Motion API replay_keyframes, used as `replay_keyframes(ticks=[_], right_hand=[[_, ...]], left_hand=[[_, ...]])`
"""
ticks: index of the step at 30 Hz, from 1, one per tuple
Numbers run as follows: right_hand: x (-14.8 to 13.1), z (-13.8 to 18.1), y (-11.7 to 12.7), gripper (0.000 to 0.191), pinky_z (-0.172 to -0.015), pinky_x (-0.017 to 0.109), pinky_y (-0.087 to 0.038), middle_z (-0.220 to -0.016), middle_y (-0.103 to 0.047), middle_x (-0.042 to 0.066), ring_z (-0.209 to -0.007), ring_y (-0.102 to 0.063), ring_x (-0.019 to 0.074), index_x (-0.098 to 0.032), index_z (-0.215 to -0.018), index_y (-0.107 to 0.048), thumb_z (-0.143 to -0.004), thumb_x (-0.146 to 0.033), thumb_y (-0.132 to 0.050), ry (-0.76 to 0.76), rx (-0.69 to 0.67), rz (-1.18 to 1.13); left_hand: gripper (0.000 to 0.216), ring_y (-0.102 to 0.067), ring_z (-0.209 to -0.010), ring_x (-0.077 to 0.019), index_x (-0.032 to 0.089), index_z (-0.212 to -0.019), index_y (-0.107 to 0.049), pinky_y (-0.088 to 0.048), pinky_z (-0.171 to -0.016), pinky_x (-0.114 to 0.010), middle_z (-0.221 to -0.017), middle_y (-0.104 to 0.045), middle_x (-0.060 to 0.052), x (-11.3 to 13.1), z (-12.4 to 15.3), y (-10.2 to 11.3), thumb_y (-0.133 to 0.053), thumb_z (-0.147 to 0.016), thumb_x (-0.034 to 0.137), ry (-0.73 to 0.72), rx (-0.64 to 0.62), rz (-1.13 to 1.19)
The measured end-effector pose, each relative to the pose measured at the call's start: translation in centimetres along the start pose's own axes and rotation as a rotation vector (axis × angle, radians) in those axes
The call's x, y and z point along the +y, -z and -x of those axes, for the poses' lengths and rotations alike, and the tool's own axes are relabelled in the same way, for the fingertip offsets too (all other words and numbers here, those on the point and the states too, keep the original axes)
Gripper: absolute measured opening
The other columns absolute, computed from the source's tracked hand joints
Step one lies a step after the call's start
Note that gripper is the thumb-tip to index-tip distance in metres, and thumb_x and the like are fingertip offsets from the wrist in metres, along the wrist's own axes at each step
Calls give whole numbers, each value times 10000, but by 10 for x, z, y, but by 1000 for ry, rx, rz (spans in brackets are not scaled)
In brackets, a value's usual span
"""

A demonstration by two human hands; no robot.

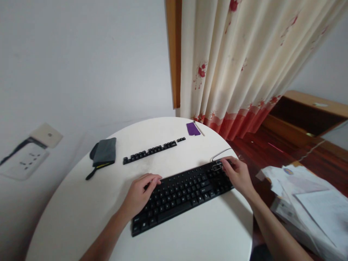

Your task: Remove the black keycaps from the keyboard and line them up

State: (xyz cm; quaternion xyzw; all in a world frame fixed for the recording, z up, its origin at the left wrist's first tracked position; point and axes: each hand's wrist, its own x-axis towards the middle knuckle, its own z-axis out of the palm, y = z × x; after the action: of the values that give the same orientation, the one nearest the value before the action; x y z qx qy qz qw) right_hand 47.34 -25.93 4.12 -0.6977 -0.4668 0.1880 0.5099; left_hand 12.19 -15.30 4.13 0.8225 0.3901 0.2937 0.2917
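Note:
A black keyboard (174, 210) lies at a slant across the front of the round white table. My left hand (143, 190) is at its upper left corner, with bent fingers pressed together and gripping the edge. Over the keyboard's upper right end, my right hand (237, 174) pinches a small wire keycap puller (217, 166). The puller's wire loops are at the keys there; its grip is partly hidden by my fingers. Behind the keyboard, loose black keycaps (149, 153) stand in a long row, with a short group of keycaps (181, 139) at its right end.
A folded grey cloth (105, 150) lies at the left beside black items. Toward the back right are a purple cloth (193, 129) and a thin light stick (199, 129). The keyboard's cable (221, 152) runs off the table's right edge. Papers (312, 203) are piled at the right.

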Motion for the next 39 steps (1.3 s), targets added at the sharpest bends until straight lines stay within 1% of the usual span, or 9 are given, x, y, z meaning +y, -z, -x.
replay_keyframes(ticks=[4,7,11,16,21,28,33,36,39], right_hand=[[-4,-4,-13,389,-573,281,-446,-697,-680,62,-618,-611,207,-158,-918,-697,-905,-493,-501,12,-70,142],[-4,-8,-17,367,-627,294,-454,-722,-706,67,-655,-634,221,-158,-890,-711,-903,-454,-494,32,-100,236],[-6,-7,-21,358,-663,298,-464,-738,-716,69,-671,-647,226,-159,-883,-707,-919,-422,-467,59,-139,263],[-18,0,-30,334,-752,311,-480,-846,-740,99,-763,-677,244,-177,-860,-706,-940,-357,-436,160,-228,334],[-17,-1,-36,303,-783,317,-458,-872,-738,116,-837,-685,265,-183,-881,-678,-953,-340,-429,188,-221,500],[-5,-8,-33,378,-665,288,-425,-614,-629,22,-609,-614,202,-218,-698,-550,-980,-397,-373,75,-182,298],[7,-13,-34,397,-646,289,-428,-572,-613,13,-577,-592,194,-208,-700,-572,-964,-438,-384,-8,-146,188],[11,-15,-33,401,-573,278,-410,-551,-601,15,-528,-555,180,-193,-711,-595,-952,-449,-405,-58,-135,124],[2,-13,-34,402,-520,263,-385,-548,-593,13,-493,-519,159,-186,-704,-596,-947,-458,-427,-49,-125,54]], left_hand=[[282,-685,-839,-204,209,-805,-714,-530,-812,-302,-861,-745,-40,3,0,0,-507,-944,343,-15,12,0],[276,-685,-831,-200,210,-829,-713,-529,-810,-300,-850,-742,-37,2,0,1,-503,-949,343,-18,6,-4],[264,-684,-851,-199,210,-827,-720,-525,-820,-297,-869,-744,-36,-1,1,1,-513,-944,323,-22,10,8],[255,-677,-836,-200,215,-856,-730,-531,-810,-308,-866,-742,-39,0,1,0,-514,-942,321,-24,-4,14],[263,-677,-819,-196,211,-883,-729,-534,-805,-304,-843,-740,-40,1,1,0,-503,-949,329,-29,-24,16],[259,-688,-830,-195,226,-904,-730,-526,-794,-291,-882,-746,-31,-2,1,-3,-499,-953,333,-9,-106,9],[269,-684,-874,-204,228,-904,-721,-516,-820,-304,-923,-745,-36,0,1,-3,-487,-963,347,10,-176,-20],[263,-684,-873,-203,230,-901,-720,-516,-822,-304,-922,-746,-34,0,1,-2,-487,-963,336,7,-174,-10],[254,-682,-875,-201,229,-894,-725,-515,-825,-301,-923,-745,-35,0,1,-3,-498,-958,325,-11,-145,0]])
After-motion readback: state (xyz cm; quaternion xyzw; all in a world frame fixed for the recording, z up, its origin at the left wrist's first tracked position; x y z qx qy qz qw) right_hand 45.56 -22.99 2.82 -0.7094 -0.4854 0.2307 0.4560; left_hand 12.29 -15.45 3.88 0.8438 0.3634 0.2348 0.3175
